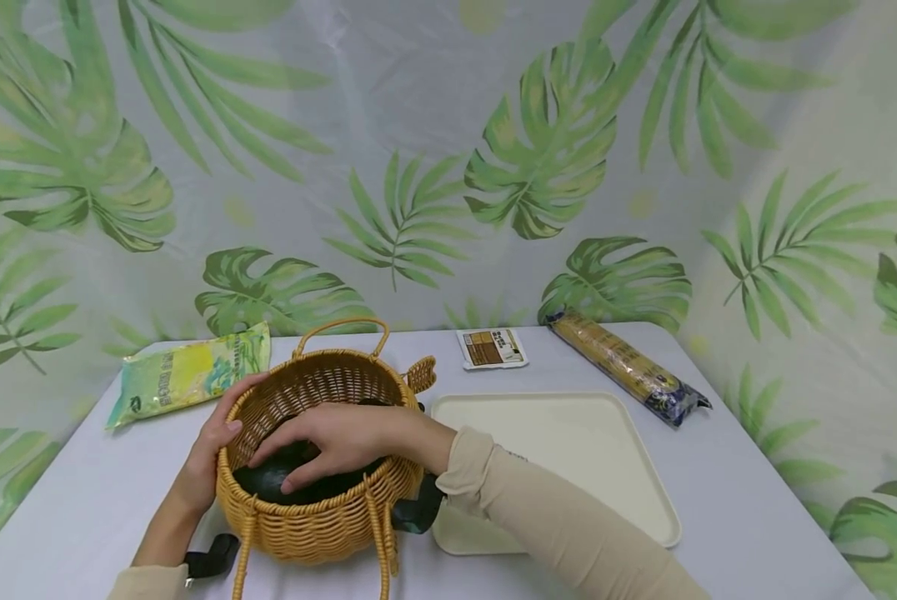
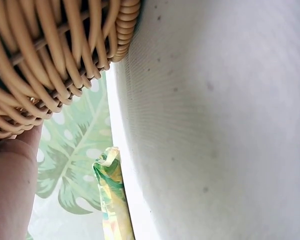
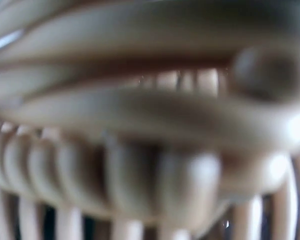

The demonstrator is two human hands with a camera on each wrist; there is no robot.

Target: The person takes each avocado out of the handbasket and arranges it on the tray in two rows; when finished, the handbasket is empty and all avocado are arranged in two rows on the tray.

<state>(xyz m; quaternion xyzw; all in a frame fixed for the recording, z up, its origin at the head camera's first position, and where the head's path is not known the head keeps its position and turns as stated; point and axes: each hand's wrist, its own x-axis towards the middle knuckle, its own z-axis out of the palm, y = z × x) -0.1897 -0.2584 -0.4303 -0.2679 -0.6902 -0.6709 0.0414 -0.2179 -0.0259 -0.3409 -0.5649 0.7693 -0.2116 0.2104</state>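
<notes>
A round wicker basket (image 1: 306, 533) stands near the front left of the table. My left hand (image 1: 207, 458) grips its left side, with the thumb by the rim. Inside lies a dark green, glossy, rounded thing (image 1: 264, 482), whose kind I cannot make out. My right hand (image 1: 343, 437) reaches over the right rim, its thumb and fingers spread about the dark thing; some fingers are hidden. In the left wrist view, the basket's woven side (image 2: 45, 55) is above part of my left hand (image 2: 12, 185). Blurred wicker strands (image 3: 115, 115) fill the right wrist view.
A cream tray (image 1: 561, 467) lies right of the basket, under my right forearm. Behind it are a small white-and-brown packet (image 1: 492, 347) and a long clear-wrapped pack (image 1: 624, 362). A yellow-green bag (image 1: 189, 375) lies at the back left. Basket handles (image 1: 377, 533) hang at the front.
</notes>
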